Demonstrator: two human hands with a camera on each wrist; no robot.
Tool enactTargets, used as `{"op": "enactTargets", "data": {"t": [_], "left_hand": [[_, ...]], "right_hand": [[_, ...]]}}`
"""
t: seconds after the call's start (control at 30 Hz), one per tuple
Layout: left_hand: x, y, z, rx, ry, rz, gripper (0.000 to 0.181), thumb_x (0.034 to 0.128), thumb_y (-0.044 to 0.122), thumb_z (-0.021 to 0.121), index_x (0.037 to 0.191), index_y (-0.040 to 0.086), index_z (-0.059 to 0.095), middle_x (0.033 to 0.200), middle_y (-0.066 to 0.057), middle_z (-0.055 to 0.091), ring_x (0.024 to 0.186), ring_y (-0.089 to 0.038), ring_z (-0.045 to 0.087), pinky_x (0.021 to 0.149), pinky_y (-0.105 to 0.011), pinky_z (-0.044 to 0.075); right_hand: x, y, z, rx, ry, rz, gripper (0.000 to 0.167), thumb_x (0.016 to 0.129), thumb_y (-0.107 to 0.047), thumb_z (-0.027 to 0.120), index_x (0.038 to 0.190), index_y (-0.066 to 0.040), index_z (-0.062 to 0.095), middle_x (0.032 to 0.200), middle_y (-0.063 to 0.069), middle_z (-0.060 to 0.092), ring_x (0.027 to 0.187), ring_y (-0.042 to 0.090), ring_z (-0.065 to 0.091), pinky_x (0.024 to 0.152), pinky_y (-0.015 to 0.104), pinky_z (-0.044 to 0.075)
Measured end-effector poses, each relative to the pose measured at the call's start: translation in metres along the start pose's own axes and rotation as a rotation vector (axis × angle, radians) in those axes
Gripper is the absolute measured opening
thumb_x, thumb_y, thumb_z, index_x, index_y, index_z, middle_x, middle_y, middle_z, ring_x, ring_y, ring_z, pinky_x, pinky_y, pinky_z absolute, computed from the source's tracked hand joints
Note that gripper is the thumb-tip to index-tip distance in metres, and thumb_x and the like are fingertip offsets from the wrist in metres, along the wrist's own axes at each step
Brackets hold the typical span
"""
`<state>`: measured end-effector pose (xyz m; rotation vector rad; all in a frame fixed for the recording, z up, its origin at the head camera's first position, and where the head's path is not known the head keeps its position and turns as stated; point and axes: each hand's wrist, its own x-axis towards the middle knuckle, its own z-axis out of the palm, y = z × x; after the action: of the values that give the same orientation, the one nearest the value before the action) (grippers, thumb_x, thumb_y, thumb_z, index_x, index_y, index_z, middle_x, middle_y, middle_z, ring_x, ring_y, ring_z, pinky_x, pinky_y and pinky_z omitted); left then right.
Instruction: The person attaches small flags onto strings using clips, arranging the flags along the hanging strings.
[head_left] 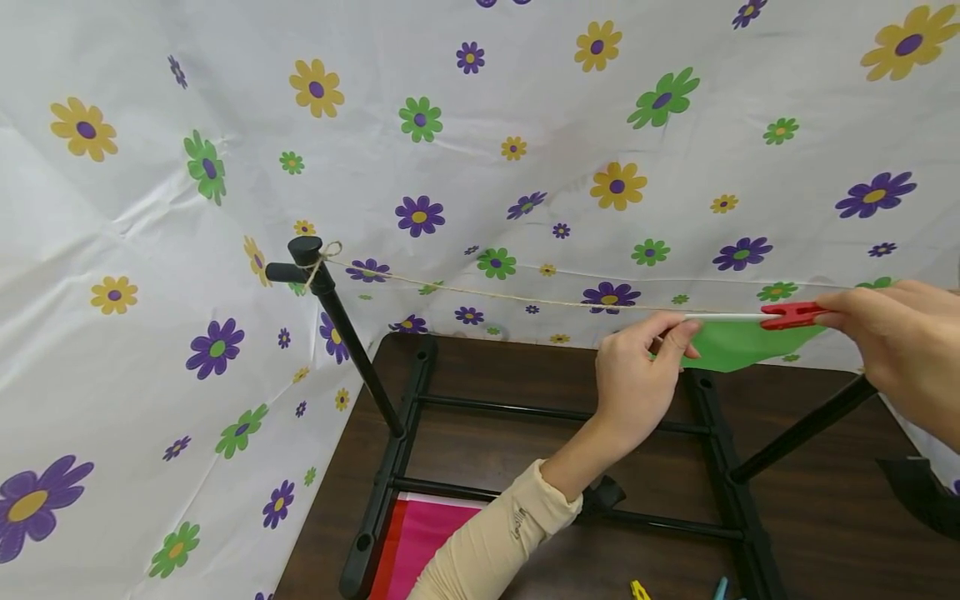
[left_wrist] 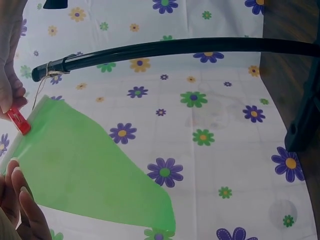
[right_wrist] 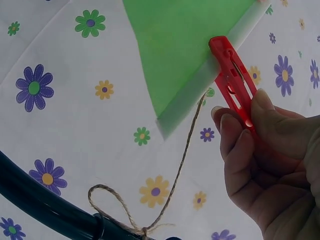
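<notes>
A green triangular pennant (head_left: 731, 346) with a white top edge hangs at the twine (head_left: 465, 290), which runs to the right from a black post. My left hand (head_left: 637, 375) pinches the white edge between thumb and fingers, toward its left end. At the right, my right hand (head_left: 907, 342) grips a red clothespin (head_left: 787, 315) by its handle ends. In the right wrist view the clothespin's (right_wrist: 231, 75) tip lies over the white edge near one corner. The left wrist view shows the pennant (left_wrist: 95, 165) spread below the fingers.
The twine is tied to a black post (head_left: 352, 358) rising from a black frame (head_left: 405, 442) on a dark brown table (head_left: 495, 367). Another post (head_left: 806, 429) leans at the right. Pink and red fabric (head_left: 427, 533) and a yellow clothespin (head_left: 639, 591) lie low. A flowered sheet (head_left: 450, 167) hangs behind.
</notes>
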<state>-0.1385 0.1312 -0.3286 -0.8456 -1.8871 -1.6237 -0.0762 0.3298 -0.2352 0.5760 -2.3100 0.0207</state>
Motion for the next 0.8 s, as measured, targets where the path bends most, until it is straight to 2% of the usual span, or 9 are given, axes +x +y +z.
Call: {"op": "enactTargets", "data": {"t": [0.2,0.3,0.4,0.47,0.5,0.6,0.67,0.7,0.8], "left_hand": [[0.0,0.0,0.002,0.004,0.004,0.011,0.019,0.1041,0.015,0.063,0.097,0.003,0.076,0.075,-0.002,0.075,0.053,0.008,0.05,0.041,-0.011,0.029],[0.0,-0.001,0.002,-0.001,0.005,0.016,0.019,0.104,0.015,0.063,0.097,0.003,0.076,0.075,-0.003,0.075,0.053,0.009,0.05,0.041,-0.011,0.028],[0.0,-0.001,0.003,-0.003,0.001,0.016,0.019,0.1042,0.015,0.063,0.096,0.003,0.076,0.074,-0.003,0.074,0.051,0.009,0.047,0.041,-0.012,0.027],[0.0,-0.001,0.003,-0.001,-0.001,0.016,0.019,0.1043,0.015,0.063,0.095,0.003,0.075,0.074,-0.003,0.074,0.05,0.009,0.045,0.041,-0.012,0.026],[0.0,-0.001,0.003,-0.001,-0.003,0.015,0.02,0.1044,0.015,0.063,0.095,0.004,0.075,0.073,-0.003,0.074,0.05,0.009,0.045,0.041,-0.012,0.027],[0.0,-0.001,0.003,-0.003,-0.007,0.015,0.02,0.1045,0.015,0.062,0.094,0.003,0.075,0.073,-0.003,0.074,0.051,0.009,0.045,0.041,-0.012,0.027],[0.0,-0.001,0.003,-0.005,-0.01,0.014,0.02,0.1046,0.014,0.062,0.095,0.003,0.075,0.074,-0.003,0.074,0.051,0.009,0.046,0.041,-0.012,0.028],[0.0,-0.001,0.003,-0.006,-0.012,0.012,0.02,0.1047,0.014,0.062,0.095,0.003,0.075,0.074,-0.003,0.074,0.051,0.009,0.047,0.041,-0.012,0.028],[0.0,-0.002,0.004,-0.003,-0.021,0.0,0.02,0.1054,0.014,0.061,0.096,0.003,0.075,0.075,-0.003,0.074,0.054,0.009,0.05,0.041,-0.012,0.03]], "right_hand": [[0.001,-0.002,0.0,-0.014,-0.004,-0.021,0.084,0.107,-0.057,0.012,0.092,0.006,0.066,0.068,0.026,0.064,0.056,0.036,0.055,0.047,0.033,0.041],[0.003,-0.004,0.0,-0.017,-0.008,-0.021,0.054,0.112,-0.036,0.035,0.093,0.006,0.065,0.07,0.028,0.065,0.058,0.038,0.056,0.045,0.037,0.043],[0.003,-0.007,-0.001,-0.029,-0.021,-0.02,0.004,0.095,0.004,0.067,0.095,0.006,0.063,0.072,0.03,0.065,0.06,0.04,0.057,0.046,0.047,0.047],[0.003,-0.008,0.0,-0.043,-0.027,-0.021,0.008,0.092,0.007,0.07,0.097,0.007,0.063,0.073,0.031,0.065,0.062,0.042,0.058,0.05,0.054,0.05],[0.003,-0.008,0.0,-0.047,-0.03,-0.016,0.024,0.079,0.016,0.076,0.098,0.008,0.063,0.075,0.032,0.065,0.063,0.044,0.058,0.052,0.057,0.05],[0.003,-0.01,0.001,-0.044,-0.029,0.0,0.024,0.082,0.013,0.075,0.103,0.011,0.064,0.079,0.034,0.066,0.069,0.048,0.06,0.059,0.062,0.051],[0.003,-0.01,0.002,-0.033,-0.023,0.015,0.025,0.104,-0.012,0.061,0.105,0.013,0.065,0.082,0.035,0.066,0.073,0.049,0.061,0.062,0.064,0.051],[0.004,-0.011,0.003,-0.02,-0.021,0.031,0.028,0.104,-0.015,0.062,0.106,0.013,0.065,0.084,0.035,0.066,0.075,0.05,0.06,0.063,0.065,0.05],[0.004,-0.011,0.003,-0.011,-0.018,0.048,0.079,0.11,-0.054,0.026,0.106,0.014,0.064,0.084,0.034,0.065,0.074,0.048,0.058,0.064,0.064,0.049]]}}
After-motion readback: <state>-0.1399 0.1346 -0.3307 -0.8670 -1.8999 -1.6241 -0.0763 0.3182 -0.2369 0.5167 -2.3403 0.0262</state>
